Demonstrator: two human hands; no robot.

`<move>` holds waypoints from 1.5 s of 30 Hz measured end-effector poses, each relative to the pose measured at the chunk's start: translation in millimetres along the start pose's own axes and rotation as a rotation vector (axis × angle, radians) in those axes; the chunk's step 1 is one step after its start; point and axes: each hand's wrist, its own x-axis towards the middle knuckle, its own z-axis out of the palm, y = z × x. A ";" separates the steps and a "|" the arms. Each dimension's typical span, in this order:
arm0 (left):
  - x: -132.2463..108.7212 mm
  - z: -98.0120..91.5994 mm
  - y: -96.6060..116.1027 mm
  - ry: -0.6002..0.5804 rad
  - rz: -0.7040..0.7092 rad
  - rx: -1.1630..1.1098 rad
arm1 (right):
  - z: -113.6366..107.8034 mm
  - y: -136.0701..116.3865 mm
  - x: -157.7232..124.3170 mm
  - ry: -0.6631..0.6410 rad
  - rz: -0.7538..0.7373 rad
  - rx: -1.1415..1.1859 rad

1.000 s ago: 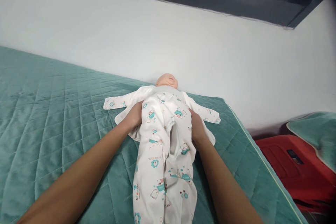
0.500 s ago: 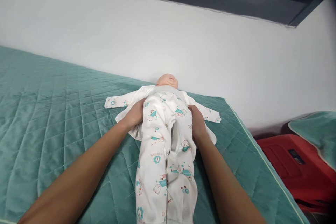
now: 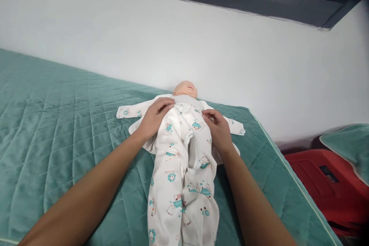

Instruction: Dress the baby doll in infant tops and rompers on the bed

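Observation:
A baby doll (image 3: 186, 88) lies on its back, dressed in white printed trousers (image 3: 170, 153) with an opening at the crotch. Under its body a white printed shirt (image 3: 129, 111) is spread, the sleeves stretched out to both sides. My left hand (image 3: 157, 117) is closed at the left of the trouser waist, its fingertips together at the upper edge. On the other side my right hand (image 3: 217, 128) has its bent fingers and thumb pinched at the waist cloth. Part of the shirt is hidden behind the hands and trousers.
The doll lies on a green quilted cover (image 3: 72, 123) against a white wall (image 3: 144, 46). Beyond the bed's right edge stands a red case-like object (image 3: 325, 184), partly covered by green cloth (image 3: 351, 146). A dark frame (image 3: 230, 0) runs along the top.
Both hands have shifted from the sides of the hips up and inward to the front of the trouser waist. The doll and shirt lie as before.

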 end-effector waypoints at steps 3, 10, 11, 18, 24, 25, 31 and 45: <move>1.8 1.1 0.8 -0.074 0.004 -0.018 | -3.3 3.7 4.8 -0.084 -0.012 -0.024; 6.7 1.6 -3.7 -0.120 -0.045 -0.083 | -9.9 7.5 11.9 -0.234 -0.068 -0.079; 7.9 2.6 -3.7 -0.125 -0.083 -0.125 | -10.0 7.6 12.4 -0.251 -0.092 -0.098; 22.5 0.5 -4.3 -0.199 -0.272 -0.172 | -5.5 9.9 14.7 -0.236 -0.213 -0.181; 36.4 -13.0 7.8 -0.426 -0.188 0.047 | 2.5 10.9 28.6 -0.118 -0.110 -0.346; 39.7 -13.4 8.7 -0.442 -0.196 0.065 | 4.2 12.1 33.0 -0.103 -0.105 -0.360; 61.2 -4.1 -10.9 -0.261 -0.249 0.144 | 13.3 21.6 58.1 -0.073 -0.054 -0.419; 48.2 8.3 -38.1 -0.056 0.027 0.382 | 3.6 32.7 47.9 -0.014 -0.351 -0.620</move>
